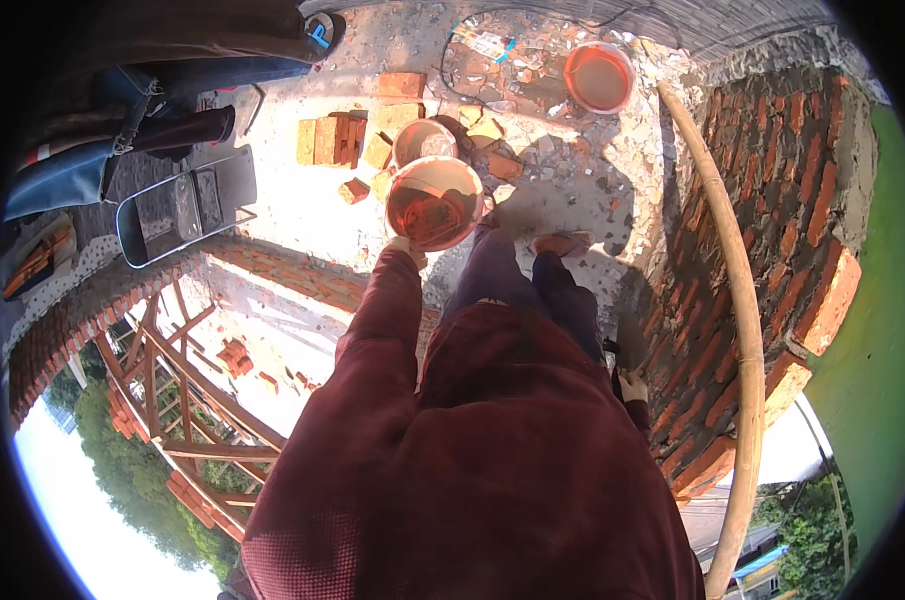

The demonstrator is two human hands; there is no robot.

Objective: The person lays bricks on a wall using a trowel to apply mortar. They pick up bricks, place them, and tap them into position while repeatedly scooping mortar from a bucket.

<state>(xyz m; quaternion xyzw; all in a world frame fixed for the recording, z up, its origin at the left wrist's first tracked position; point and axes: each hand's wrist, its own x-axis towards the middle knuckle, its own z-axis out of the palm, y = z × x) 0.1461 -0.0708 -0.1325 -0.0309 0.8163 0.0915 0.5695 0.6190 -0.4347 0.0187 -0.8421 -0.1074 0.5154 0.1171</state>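
Note:
My left hand (406,246) is closed on the near rim of a round bucket (413,178), its arm stretched forward. The bucket's inside looks pale on the far side and dark red in the shaded part; I cannot tell what it contains. Directly behind it is a second round bucket (413,140), partly hidden by the first. Low at my right side, my right hand (633,387) is bent close to my leg, near a small dark object (611,347). Its fingers are too small and shaded to read.
Bricks (331,140) lie stacked left of the buckets, among rubble. A red bucket (600,78) with grey contents stands farther right. A bamboo pole (718,210) leans along the brick wall (743,230) on my right. At left are a metal-framed chair (178,210) and clothing (73,185).

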